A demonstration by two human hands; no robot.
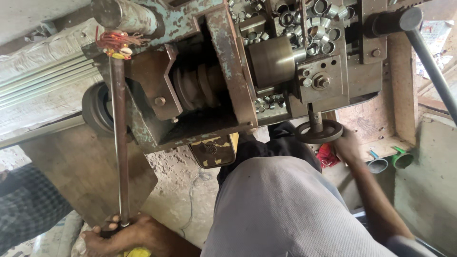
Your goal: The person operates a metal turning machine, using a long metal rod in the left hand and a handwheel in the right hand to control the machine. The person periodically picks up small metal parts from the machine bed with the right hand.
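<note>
Right, closest in, the left hand (121, 233) has its fingers curled tight around the bottom end of the long steel lever (120, 143). Across the lap, the right hand (346, 145) rests on the small handwheel (318, 132); whether those fingers are closed I cannot tell. Beyond sit the grooved pulley (195, 88), the round chuck (272, 61) and a tray of loose metal rings (314, 21). The risk: a jerked lever or sleeve near that pulley could catch, scattering rings.
</note>
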